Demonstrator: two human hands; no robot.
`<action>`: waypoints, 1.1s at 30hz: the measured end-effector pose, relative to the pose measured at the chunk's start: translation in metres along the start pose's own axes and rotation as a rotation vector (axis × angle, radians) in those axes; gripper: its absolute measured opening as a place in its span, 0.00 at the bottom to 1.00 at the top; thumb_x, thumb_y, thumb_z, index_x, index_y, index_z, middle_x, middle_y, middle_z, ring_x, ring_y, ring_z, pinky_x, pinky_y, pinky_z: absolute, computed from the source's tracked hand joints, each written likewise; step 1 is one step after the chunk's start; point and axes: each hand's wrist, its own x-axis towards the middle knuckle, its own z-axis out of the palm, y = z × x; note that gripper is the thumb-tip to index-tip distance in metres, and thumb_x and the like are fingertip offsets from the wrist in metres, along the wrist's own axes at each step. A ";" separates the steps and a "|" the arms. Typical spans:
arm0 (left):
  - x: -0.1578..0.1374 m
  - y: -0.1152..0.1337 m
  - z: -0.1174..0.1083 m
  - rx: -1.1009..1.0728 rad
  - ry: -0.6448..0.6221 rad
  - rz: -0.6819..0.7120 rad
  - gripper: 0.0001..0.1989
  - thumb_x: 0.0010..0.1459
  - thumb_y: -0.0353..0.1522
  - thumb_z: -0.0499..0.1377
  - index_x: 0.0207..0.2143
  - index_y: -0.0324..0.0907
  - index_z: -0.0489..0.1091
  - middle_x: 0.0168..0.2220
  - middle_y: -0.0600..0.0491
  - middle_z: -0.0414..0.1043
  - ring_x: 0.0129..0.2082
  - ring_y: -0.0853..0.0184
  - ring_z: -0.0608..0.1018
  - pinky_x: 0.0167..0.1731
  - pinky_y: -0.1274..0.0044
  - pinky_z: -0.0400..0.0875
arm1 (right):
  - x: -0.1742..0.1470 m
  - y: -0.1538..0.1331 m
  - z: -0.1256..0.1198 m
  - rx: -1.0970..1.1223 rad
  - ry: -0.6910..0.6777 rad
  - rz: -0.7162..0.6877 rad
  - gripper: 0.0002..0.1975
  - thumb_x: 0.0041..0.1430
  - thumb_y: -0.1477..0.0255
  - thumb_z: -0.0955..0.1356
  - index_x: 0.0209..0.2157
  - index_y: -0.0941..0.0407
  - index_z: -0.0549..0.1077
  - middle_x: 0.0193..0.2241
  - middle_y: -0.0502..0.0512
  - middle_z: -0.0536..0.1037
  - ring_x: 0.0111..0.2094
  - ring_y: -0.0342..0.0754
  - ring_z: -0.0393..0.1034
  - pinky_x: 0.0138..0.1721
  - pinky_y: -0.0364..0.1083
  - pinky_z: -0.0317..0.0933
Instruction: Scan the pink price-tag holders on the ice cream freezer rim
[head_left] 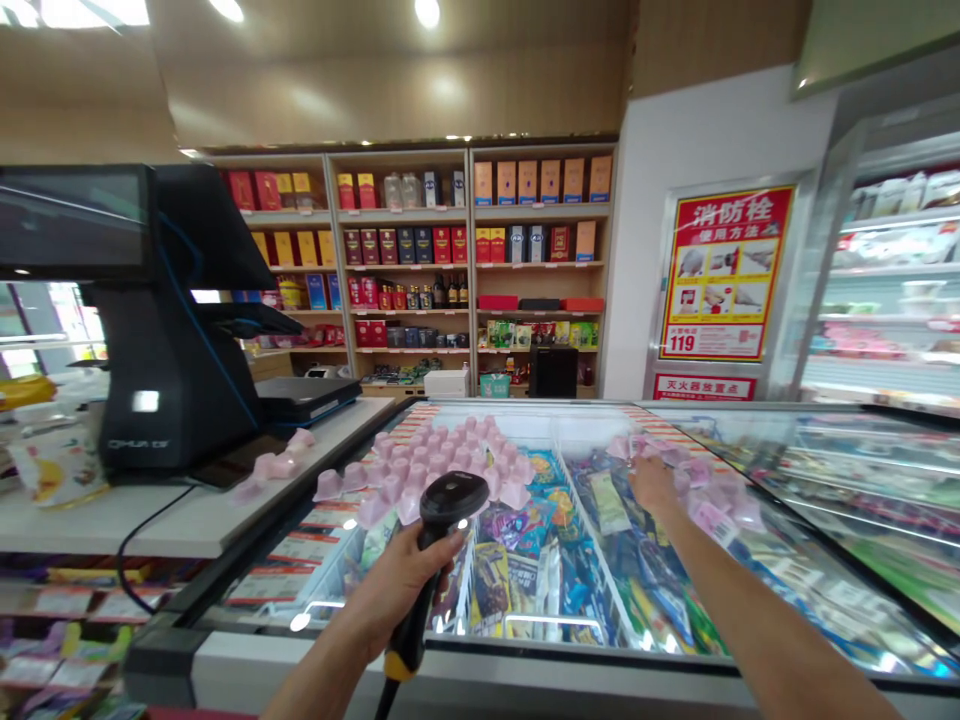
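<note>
My left hand [409,580] is wrapped round the handle of a black barcode scanner [454,495] with a yellow base; its head points away from me over the freezer's glass top. Stretched out to the far right, my right hand [652,482] has its fingers closed at a pale pink plastic cup [637,443], the fingertips partly hidden. More pink cups [694,475] lie in a row beside that hand, and one near it bears a white barcode label [716,525]. A large cluster of similar pink cups [424,455] stands on the glass beyond the scanner.
Packaged goods [517,575] show through the chest freezer's glass. A black checkout terminal [172,370] stands on the left counter [180,525], with several pink cups [279,463] and a cable. Behind are shelves of boxes [409,248]; at right, a refrigerated display [892,270].
</note>
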 end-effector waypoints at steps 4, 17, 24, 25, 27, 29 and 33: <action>-0.008 0.004 0.004 0.005 -0.017 0.035 0.17 0.39 0.42 0.59 0.24 0.39 0.60 0.15 0.61 0.59 0.15 0.76 0.63 0.17 0.82 0.56 | -0.016 -0.014 0.028 0.003 -0.007 0.041 0.04 0.34 0.79 0.65 0.17 0.56 0.67 0.20 0.52 0.69 0.34 0.50 0.65 0.37 0.48 0.55; -0.027 0.012 0.008 0.070 -0.089 0.088 0.15 0.41 0.42 0.58 0.20 0.40 0.60 0.13 0.61 0.60 0.14 0.75 0.62 0.18 0.81 0.53 | -0.059 -0.088 0.106 0.787 -0.231 0.376 0.08 0.36 0.72 0.64 0.24 0.53 0.65 0.19 0.46 0.71 0.23 0.43 0.67 0.27 0.43 0.62; -0.027 0.009 -0.002 0.008 -0.098 0.065 0.14 0.41 0.40 0.59 0.23 0.40 0.59 0.15 0.61 0.60 0.15 0.76 0.62 0.18 0.81 0.55 | -0.058 -0.088 0.111 0.778 -0.193 0.356 0.11 0.35 0.70 0.65 0.27 0.53 0.64 0.20 0.47 0.71 0.23 0.43 0.66 0.26 0.44 0.62; -0.027 0.009 -0.002 0.001 -0.087 0.069 0.14 0.42 0.40 0.58 0.24 0.40 0.58 0.16 0.61 0.60 0.15 0.76 0.63 0.18 0.81 0.56 | -0.057 -0.088 0.112 0.776 -0.189 0.355 0.12 0.35 0.70 0.65 0.27 0.53 0.64 0.20 0.46 0.71 0.23 0.43 0.66 0.26 0.43 0.61; -0.027 0.008 -0.002 -0.005 -0.072 0.074 0.14 0.42 0.39 0.58 0.24 0.40 0.58 0.15 0.61 0.59 0.15 0.76 0.63 0.18 0.81 0.56 | -0.055 -0.086 0.111 0.739 -0.179 0.334 0.12 0.36 0.70 0.64 0.29 0.53 0.64 0.22 0.47 0.71 0.24 0.43 0.66 0.26 0.44 0.61; -0.027 0.009 -0.003 -0.003 -0.062 0.078 0.14 0.42 0.39 0.58 0.24 0.40 0.58 0.15 0.62 0.59 0.14 0.76 0.62 0.17 0.82 0.56 | -0.054 -0.082 0.109 0.607 -0.147 0.261 0.12 0.37 0.69 0.64 0.30 0.54 0.65 0.25 0.49 0.72 0.26 0.45 0.67 0.28 0.45 0.61; -0.026 0.009 -0.007 -0.002 -0.025 0.079 0.14 0.42 0.40 0.58 0.24 0.40 0.59 0.14 0.62 0.58 0.14 0.77 0.62 0.16 0.82 0.56 | -0.059 -0.066 0.103 0.082 -0.097 -0.031 0.12 0.39 0.72 0.63 0.31 0.56 0.68 0.31 0.55 0.73 0.34 0.49 0.67 0.38 0.48 0.59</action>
